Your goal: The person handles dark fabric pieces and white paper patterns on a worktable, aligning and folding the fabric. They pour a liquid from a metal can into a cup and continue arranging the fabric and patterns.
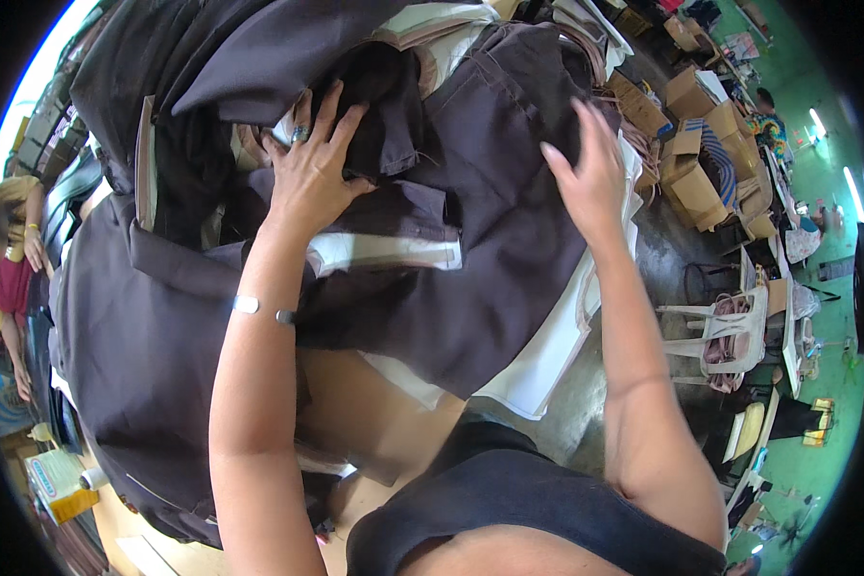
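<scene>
Dark brown cloth garment pieces (509,125) lie heaped over the table before me, with pale lining showing at several edges. My left hand (319,173) rests on the folds with its fingers spread, a ring on one finger and a metal cuff on the forearm. Below it a white strip of lining (384,252) sticks out from a dark folded piece. At the right edge of the heap is my right hand (590,173), slightly blurred, thumb and fingers apart, over or touching the cloth; contact is hard to tell. Neither hand grips anything.
Bare tan tabletop (374,408) shows close to my body. To the right stand a white plastic chair (739,326) with cloth on it and open cardboard boxes (696,178). Another person (10,259) is at the far left, near a yellow and white box (62,485).
</scene>
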### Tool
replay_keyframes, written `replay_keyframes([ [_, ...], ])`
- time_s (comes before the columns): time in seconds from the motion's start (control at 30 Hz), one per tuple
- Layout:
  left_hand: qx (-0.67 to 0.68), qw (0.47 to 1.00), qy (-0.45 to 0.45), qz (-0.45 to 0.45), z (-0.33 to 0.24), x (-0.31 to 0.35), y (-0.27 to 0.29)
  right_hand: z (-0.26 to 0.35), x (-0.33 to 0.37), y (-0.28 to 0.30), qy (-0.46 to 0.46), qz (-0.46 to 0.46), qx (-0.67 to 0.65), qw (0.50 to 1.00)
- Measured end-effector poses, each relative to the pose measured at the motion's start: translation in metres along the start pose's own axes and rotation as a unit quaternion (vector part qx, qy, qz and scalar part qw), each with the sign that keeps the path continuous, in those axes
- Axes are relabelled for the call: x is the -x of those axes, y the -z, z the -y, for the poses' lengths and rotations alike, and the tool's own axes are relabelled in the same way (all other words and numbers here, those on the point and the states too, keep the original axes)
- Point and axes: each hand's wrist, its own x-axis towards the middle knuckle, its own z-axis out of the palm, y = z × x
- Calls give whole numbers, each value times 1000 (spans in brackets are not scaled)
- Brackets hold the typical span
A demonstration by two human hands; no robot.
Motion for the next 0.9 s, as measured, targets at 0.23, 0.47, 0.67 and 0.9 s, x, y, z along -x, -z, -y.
replay_keyframes([
  [0.23,26,1000,-8,-10,3,6,1,12,95,19,-436,-97,-597,666],
  [0.47,104,994,-8,-13,-52,58,33,7,101,3,-227,56,-207,950],
  [0.67,166,985,23,-45,-66,123,39,40,79,2,-153,214,21,965],
  [0.9,166,982,51,-70,-63,146,48,-82,49,-72,-100,184,-74,975],
])
